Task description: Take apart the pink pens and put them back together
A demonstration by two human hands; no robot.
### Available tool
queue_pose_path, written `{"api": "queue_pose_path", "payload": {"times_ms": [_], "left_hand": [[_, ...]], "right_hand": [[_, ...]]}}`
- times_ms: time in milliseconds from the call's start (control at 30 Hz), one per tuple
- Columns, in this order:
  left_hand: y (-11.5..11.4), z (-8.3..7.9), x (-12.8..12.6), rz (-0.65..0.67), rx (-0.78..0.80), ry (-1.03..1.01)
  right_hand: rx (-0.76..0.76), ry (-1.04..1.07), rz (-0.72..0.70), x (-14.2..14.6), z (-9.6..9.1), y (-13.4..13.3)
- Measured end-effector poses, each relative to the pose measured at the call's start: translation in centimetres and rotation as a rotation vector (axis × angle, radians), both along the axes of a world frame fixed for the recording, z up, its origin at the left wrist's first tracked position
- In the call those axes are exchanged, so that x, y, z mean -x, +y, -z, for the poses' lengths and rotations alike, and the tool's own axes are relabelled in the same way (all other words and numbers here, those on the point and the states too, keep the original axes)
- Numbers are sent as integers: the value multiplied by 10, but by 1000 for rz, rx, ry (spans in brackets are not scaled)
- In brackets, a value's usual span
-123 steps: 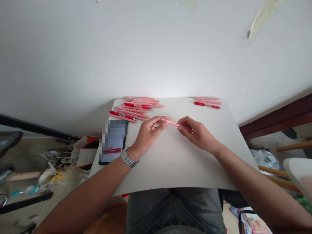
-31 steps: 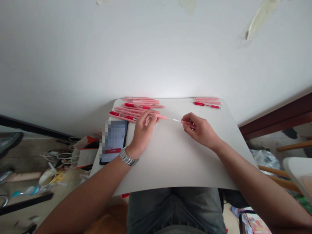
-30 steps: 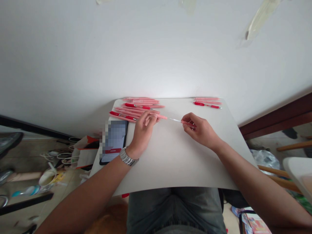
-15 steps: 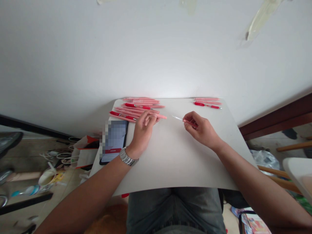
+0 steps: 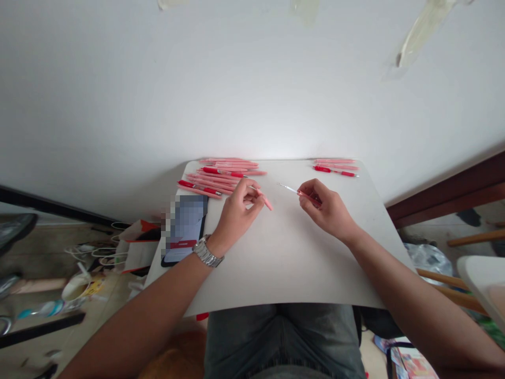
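Note:
My left hand [image 5: 244, 205], with a metal watch [image 5: 207, 251] at its wrist, pinches a pink pen barrel [image 5: 267, 203] that slants down to the right. My right hand [image 5: 324, 204] is closed round a pen refill [image 5: 290, 188]; its thin whitish front end points left towards the barrel, and a reddish part runs back into the fingers. A gap separates the two pieces. Behind my left hand lies a pile of pink pens [image 5: 221, 179], with a few red pens [image 5: 196, 186] among them.
Several more pens [image 5: 336, 167], pink and red, lie at the back right of the white table [image 5: 284, 263]. A phone [image 5: 185, 226] rests at the left edge. The wall [image 5: 252, 89] rises right behind the table. A wooden chair [image 5: 453, 289] stands at the right.
My left hand has turned, so the pink pen barrel now tilts downward and sits slightly nearer me. The refill in my right hand has shifted slightly to the right.

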State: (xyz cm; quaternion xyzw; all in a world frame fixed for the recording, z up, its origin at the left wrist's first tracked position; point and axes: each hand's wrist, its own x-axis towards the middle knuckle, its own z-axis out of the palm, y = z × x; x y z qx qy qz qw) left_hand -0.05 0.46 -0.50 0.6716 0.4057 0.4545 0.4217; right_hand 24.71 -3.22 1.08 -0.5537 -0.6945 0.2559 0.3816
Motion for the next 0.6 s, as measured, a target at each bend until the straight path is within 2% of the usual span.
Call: {"api": "queue_pose_path", "payload": {"times_ms": [300, 600], "left_hand": [[1, 0, 6, -64, -134, 461], [2, -2, 7, -68, -152, 562]], "right_hand": [[-2, -13, -10, -1, 1, 0], [1, -16, -11, 0, 2, 0]]}}
